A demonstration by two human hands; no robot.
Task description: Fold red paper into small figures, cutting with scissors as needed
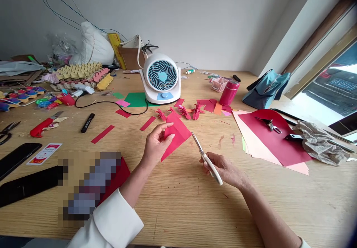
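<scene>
A folded piece of red paper (178,134) is pinched between the thumb and fingers of my left hand (156,142), above the middle of the table. My right hand (219,168) grips white-handled scissors (213,169), whose blades point up and left. Their tip is close to the right corner of the red paper; whether they touch is unclear. Just behind the paper stand several small folded red paper figures (197,110). Red paper strips (102,134) lie to the left of my left hand.
A white fan (162,77) stands at the back centre, beside a pink cup (229,93) and a teal bag (266,88). Red and pale sheets (273,140) lie right. Phones (21,158), a black marker (88,123) and a red knife (44,125) lie left.
</scene>
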